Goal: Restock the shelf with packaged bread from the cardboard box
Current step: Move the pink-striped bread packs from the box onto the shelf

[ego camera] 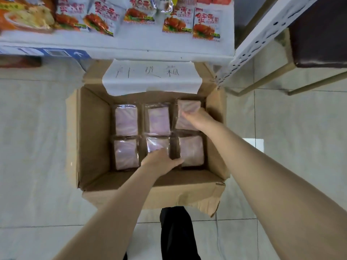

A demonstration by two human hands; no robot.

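Pale tiled floor (37, 128); white shelf (131, 44) w/ red snack packets (206, 25) at 12 o'clock. Centre: open cardboard box (93, 128), six clear-wrapped bread packs (126, 119) inside, 2 rows of 3. Left hand (161, 162) at box's 6 o'clock, fingers curled round near-middle pack (156, 144). Right hand (197, 117) at 2 o'clock, fingers gripping far-right pack (187, 106).

The cardboard box (93, 128) sits on the floor (37, 147) just near of the shelf (150, 45); six bread packs (126, 121) lie in it, three far and three near; snack packets (206, 25) lie on the shelf
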